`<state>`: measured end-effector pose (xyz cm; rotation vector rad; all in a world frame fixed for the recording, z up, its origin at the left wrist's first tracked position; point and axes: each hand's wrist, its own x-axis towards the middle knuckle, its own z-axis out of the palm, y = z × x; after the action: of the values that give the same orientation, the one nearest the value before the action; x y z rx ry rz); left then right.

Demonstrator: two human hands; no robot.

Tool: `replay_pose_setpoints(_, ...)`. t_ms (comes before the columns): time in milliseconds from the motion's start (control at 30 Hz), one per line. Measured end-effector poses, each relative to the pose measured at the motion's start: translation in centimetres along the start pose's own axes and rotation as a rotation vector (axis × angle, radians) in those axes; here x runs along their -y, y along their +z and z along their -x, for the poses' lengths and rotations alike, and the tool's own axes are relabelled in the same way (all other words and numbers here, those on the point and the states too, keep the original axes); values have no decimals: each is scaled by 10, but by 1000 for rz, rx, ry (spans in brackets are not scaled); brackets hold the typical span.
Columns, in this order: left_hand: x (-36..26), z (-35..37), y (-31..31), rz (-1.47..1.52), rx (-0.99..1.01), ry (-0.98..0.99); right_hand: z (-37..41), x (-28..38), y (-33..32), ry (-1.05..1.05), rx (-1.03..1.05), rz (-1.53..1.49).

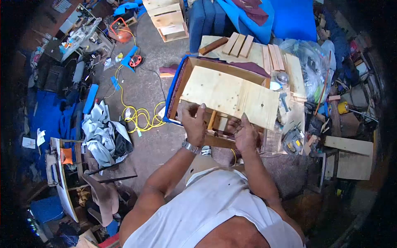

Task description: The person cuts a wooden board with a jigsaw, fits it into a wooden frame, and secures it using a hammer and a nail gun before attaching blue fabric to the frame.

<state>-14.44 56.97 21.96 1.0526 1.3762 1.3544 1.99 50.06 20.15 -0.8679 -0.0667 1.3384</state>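
Fingers (202, 107) of left hand (194, 124) and right hand (245, 135) clamp the near edge of a plywood panel (229, 97), centre frame, likely stiff, light, best gripped at edges

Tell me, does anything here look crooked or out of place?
The plywood board lies skewed over the open wooden box, its edges not square with it, with the left hand and right hand at its near edge. A yellow cable lies tangled on the floor.
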Motion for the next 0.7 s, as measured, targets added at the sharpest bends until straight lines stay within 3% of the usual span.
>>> replay_pose_setpoints(67, 4, -13, 4, 346, -104, -328, -6, -2, 12, 27, -30, 16)
replay_pose_setpoints(100, 10, -20, 0, 556, 35, -554, -10, -3, 14, 36, -27, 38)
replay_pose_setpoints(200, 51, -58, 8, 821, 292, -753, -29, -11, 15, 71, -37, 43)
replay_pose_setpoints(433, 68, -96, 23, 920, 404, -919, -57, -20, 17, 92, -7, 100)
replay_pose_setpoints(533, 56, -94, 34, 862, 259, -910, -64, -19, 12, 104, 22, 82)
replay_pose_setpoints(700, 69, -104, 37, 798, 309, -875, -75, -19, 9, 103, 13, 72)
